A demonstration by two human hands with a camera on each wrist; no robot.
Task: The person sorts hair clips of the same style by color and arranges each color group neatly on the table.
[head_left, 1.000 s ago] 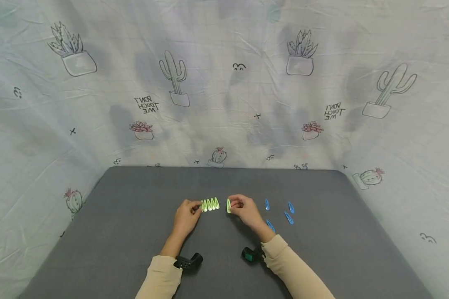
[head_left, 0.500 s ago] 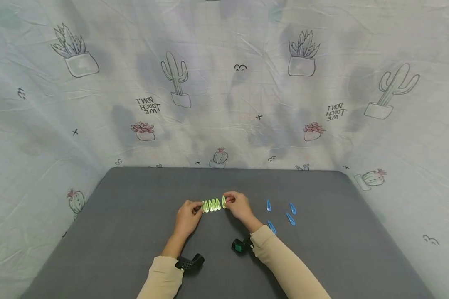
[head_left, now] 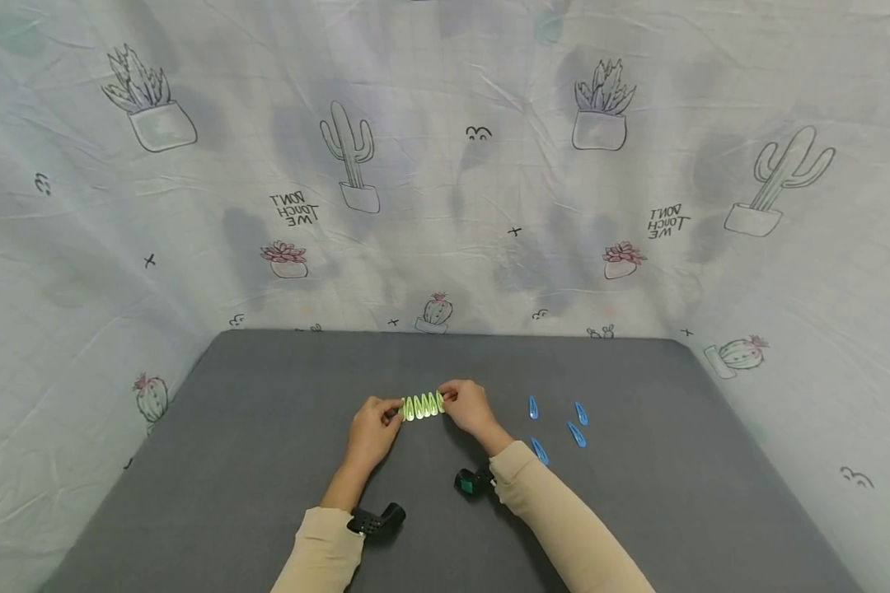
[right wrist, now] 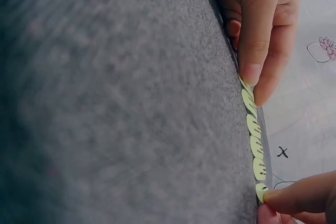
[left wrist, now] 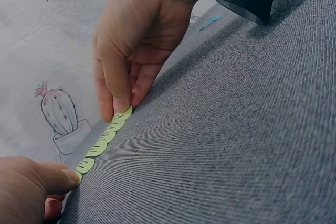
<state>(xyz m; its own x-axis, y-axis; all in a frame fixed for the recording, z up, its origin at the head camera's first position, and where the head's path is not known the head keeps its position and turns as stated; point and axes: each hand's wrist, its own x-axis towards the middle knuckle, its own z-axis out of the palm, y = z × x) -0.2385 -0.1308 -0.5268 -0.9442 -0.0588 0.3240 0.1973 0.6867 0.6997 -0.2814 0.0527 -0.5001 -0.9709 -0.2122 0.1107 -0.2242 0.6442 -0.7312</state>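
Observation:
Several yellow-green snap hair clips (head_left: 421, 406) lie side by side in a row on the grey table, their narrow ends pointing away from me. My left hand (head_left: 373, 431) pinches the clip at the left end between thumb and fingers. At the row's right end, my right hand (head_left: 470, 408) pinches another yellow-green hair clip (left wrist: 124, 113), which sits against its neighbour. Fingertips partly cover both end clips. In the right wrist view, the clips in the middle (right wrist: 255, 146) lie close together, with a few edges touching or overlapping.
Several blue snap hair clips lie scattered right of my right hand, among them an upper one (head_left: 533, 408) and a lower one (head_left: 540, 450) near the sleeve. Black wrist devices (head_left: 377, 520) hang off both wrists. A patterned cloth (head_left: 445, 165) stands behind the grey table (head_left: 267, 461).
My right hand has moved left with its yellow-green hair clip, closing the gap to the row. The left hand has stayed at the row's left end. The blue clips lie as before.

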